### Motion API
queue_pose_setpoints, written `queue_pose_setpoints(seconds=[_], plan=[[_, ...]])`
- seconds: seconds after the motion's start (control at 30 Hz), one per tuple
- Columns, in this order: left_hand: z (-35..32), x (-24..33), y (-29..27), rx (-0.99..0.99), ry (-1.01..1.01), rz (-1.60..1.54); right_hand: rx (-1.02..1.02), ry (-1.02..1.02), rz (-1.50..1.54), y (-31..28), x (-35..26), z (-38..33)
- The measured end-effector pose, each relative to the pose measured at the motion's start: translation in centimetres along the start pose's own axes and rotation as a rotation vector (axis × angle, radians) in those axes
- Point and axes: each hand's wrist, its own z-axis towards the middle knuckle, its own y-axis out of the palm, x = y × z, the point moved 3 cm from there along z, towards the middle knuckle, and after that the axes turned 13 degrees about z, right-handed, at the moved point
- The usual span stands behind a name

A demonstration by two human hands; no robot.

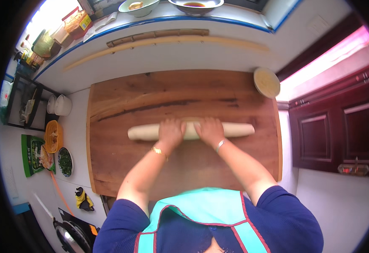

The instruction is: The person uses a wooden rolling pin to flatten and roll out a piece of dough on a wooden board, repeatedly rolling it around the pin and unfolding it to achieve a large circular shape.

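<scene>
A long, pale roll of dough (144, 132) lies crosswise on the wooden board (184, 90). My left hand (171, 133) presses on it just left of its middle, fingers curved over the top and far side. Close beside it, my right hand (211, 131) grips the roll in the same way, thumb toward the other hand. Both hands are slightly blurred. Whether a rolling pin is inside the dough is hidden.
At the board's far right corner stands a bowl of pale flour-like powder (267, 82). Left of the board are a plate of chopped greens (65, 162), a yellow basket (54, 137) and white bowls (62, 105). Two bowls, one metal (196, 6), sit on the sill.
</scene>
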Motion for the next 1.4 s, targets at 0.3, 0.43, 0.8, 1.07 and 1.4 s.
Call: queue_pose_setpoints(seconds=[0.3, 0.43, 0.8, 1.07, 1.4], plan=[[-13.4, 5.6, -1.6, -0.252, 0.009, -0.152, -0.047, 0.177, 0.045, -1.2, -6.3, -14.1], [-14.8, 6.5, -3.4, 0.184, 0.066, -0.29, 0.23, -0.007, 0.12, 0.0, -9.7, -14.6], [-5.9, 3.4, -1.5, 0.286, 0.028, -0.039, 0.319, -0.01, 0.04, 0.6, -6.9, -5.6], [3.4, 0.1, 0.1, -0.346, -0.1, 0.015, -0.059, 0.273, 0.207, 0.2, -2.6, 3.0], [12.0, -6.5, 3.5, -0.549, -0.143, 0.011, -0.224, 0.324, 0.009, -0.9, 4.0, 11.9]])
